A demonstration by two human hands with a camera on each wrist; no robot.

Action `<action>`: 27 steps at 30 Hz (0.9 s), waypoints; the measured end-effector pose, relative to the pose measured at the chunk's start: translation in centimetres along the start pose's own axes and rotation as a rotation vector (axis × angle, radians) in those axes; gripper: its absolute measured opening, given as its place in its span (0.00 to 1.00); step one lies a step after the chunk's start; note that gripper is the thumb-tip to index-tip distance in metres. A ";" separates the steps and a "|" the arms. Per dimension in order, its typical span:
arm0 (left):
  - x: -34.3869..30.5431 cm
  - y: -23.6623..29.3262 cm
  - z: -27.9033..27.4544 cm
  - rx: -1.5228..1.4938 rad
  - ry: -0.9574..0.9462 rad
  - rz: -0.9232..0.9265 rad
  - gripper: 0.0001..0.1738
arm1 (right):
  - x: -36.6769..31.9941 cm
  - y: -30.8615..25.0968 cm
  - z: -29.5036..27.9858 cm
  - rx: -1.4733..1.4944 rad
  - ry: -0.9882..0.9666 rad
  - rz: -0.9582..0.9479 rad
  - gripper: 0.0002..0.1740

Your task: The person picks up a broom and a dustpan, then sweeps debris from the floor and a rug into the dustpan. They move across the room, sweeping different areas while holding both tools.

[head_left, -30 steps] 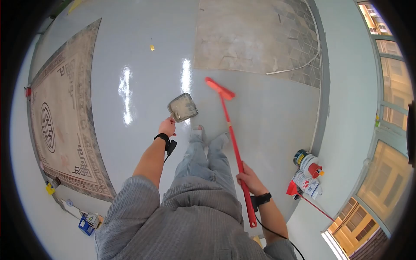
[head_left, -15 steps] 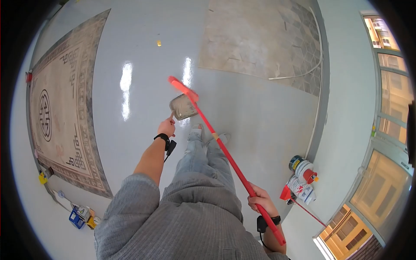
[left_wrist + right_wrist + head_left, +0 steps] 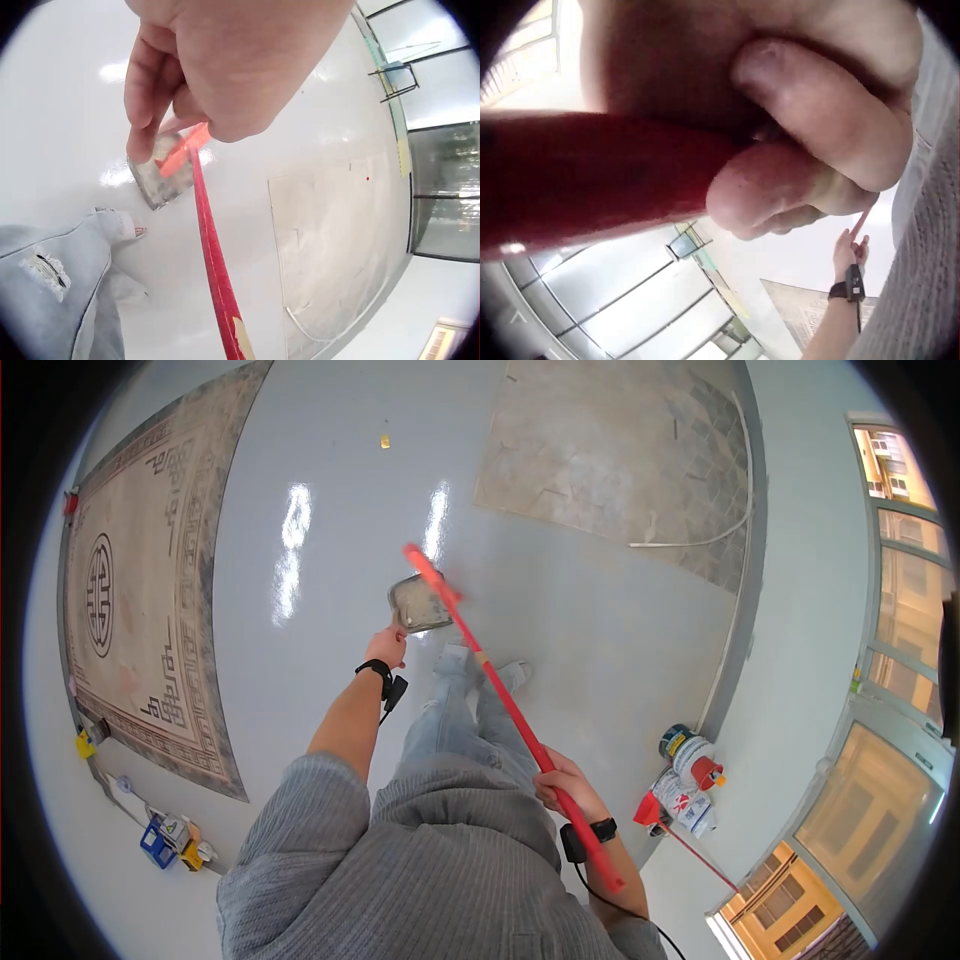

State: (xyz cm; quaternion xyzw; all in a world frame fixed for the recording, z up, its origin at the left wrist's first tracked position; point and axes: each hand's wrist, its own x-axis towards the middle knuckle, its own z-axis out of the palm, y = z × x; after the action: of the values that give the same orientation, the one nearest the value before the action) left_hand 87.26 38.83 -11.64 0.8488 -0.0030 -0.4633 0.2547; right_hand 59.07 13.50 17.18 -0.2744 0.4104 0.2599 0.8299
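Observation:
In the head view my left hand grips the handle of a worn, dirty dustpan, which is held low in front of the feet. My right hand holds the red broom near the top end of its long handle. Its head, slightly blurred, overlaps the dustpan's right side. From the left wrist, the broom head crosses over the pan, partly hiding it. The right wrist view shows the fingers curled round the thick red handle.
A patterned rug lies at the left, and a stained beige mat at the front right. A small yellow thing is on the glossy grey floor ahead. Buckets and a second red-handled tool stand by the right wall.
The broom head has swung left from beyond the dustpan's right side to overlap it. My right hand shifted outward, then back in. My left hand and the dustpan stay nearly in place.

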 end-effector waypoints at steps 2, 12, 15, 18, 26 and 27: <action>-1.4 1.1 -0.7 -0.021 0.031 -0.027 0.13 | -1.2 0.2 -0.4 0.086 -0.010 -0.008 0.32; 0.4 -5.5 -1.9 0.186 0.333 -0.047 0.15 | -3.3 -5.0 3.3 -0.403 -0.008 -0.009 0.36; -0.1 -6.7 -1.8 0.178 0.343 -0.036 0.14 | 1.4 -4.5 3.1 -0.582 0.033 -0.092 0.37; 0.1 -7.8 -1.3 0.074 0.235 -0.052 0.13 | 4.1 -3.7 2.8 -0.526 0.004 -0.082 0.37; 0.9 -8.5 0.5 -0.259 0.247 -0.051 0.12 | 2.6 -3.8 1.4 -0.125 -0.118 0.110 0.35; 1.0 -8.9 0.6 -0.264 0.252 -0.057 0.12 | 2.0 -3.9 1.1 -0.131 -0.122 0.115 0.35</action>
State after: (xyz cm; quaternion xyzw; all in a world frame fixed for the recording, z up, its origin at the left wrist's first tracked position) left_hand 85.24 46.11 -16.56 0.8591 0.1136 -0.3566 0.3491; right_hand 63.31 11.87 17.05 -0.2878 0.3565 0.3498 0.8171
